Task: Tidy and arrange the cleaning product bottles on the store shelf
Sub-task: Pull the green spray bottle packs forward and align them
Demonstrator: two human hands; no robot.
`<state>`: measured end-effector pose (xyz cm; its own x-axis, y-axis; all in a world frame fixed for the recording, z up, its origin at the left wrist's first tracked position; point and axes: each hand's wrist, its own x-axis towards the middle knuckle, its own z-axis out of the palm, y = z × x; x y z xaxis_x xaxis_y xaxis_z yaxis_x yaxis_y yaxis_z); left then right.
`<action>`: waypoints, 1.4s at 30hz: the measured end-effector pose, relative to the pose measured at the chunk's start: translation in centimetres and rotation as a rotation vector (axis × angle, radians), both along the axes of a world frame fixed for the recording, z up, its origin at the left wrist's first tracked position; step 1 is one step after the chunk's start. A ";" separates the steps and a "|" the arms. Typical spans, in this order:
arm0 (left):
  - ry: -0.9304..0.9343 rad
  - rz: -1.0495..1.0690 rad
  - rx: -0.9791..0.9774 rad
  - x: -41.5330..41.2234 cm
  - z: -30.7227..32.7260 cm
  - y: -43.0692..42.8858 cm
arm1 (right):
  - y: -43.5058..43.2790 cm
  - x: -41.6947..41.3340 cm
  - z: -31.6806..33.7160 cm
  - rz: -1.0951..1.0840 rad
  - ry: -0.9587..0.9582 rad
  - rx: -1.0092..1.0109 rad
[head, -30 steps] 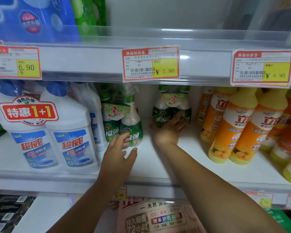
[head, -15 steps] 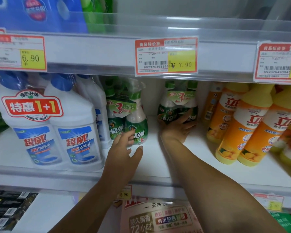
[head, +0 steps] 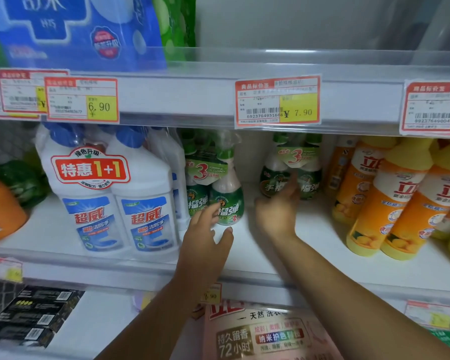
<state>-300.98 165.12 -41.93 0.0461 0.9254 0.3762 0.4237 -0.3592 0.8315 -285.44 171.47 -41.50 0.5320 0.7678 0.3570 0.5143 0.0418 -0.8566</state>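
Our left hand spread, fingertips on front green spray pack | right hand loose, touching rear pack near shelf back | bare gap between packs

Both bare forearms are extended forward and upward from the lower edge of the view, the left from lower centre and the right from the lower right corner, converging slightly toward the hands. The left hand is presented back-up with the wrist straight, the fingers loosely extended and slightly spread and the thumb splayed out to the right, so that nothing is enclosed. The right hand is carried further forward, also back-up, with the fingers reaching ahead and uncurled; the fingertips are blurred, and contact cannot be determined.
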 end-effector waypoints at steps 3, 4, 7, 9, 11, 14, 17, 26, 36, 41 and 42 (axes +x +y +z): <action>0.028 0.029 -0.018 -0.3 0.1 -0.4 | -2.4 -1.7 0.5 0.475 0.185 -0.087; 0.033 0.031 -0.022 -0.4 0.1 -0.6 | -2.7 -2.1 0.6 0.556 0.196 -0.121; 0.035 0.031 -0.035 -0.8 0.0 -1.2 | -2.6 -2.8 1.1 0.600 0.180 -0.098; 0.034 0.034 -0.042 -1.1 -0.1 -1.5 | -2.3 -3.0 1.2 0.583 0.152 -0.080; 0.030 0.044 -0.042 -1.3 -0.2 -1.6 | -2.1 -2.7 1.3 0.577 0.114 -0.086; 0.024 0.059 -0.062 -1.5 -0.2 -1.4 | -2.9 -1.0 1.5 0.579 0.121 -0.094; 0.047 0.052 -0.082 -1.4 -0.3 -0.8 | -4.7 2.2 1.7 0.538 0.124 -0.114; 0.074 -0.107 -0.228 3.7 1.1 3.0 | -8.9 7.8 2.1 0.244 -0.056 -0.160; -0.033 -0.125 -0.200 8.0 -0.1 6.1 | -12.6 9.0 0.5 0.145 -0.338 -0.185; 0.018 -0.099 -0.149 9.7 -0.2 6.6 | -13.5 9.0 -0.1 0.142 -0.446 -0.238; 0.031 -0.089 -0.137 9.9 -0.1 6.7 | -13.6 9.0 -0.2 0.142 -0.455 -0.238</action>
<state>-291.08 171.79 -42.04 0.1400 0.9596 0.2441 0.4218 -0.2809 0.8621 -276.43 157.87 -41.67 0.2493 0.9089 0.3344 0.8396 -0.0307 -0.5424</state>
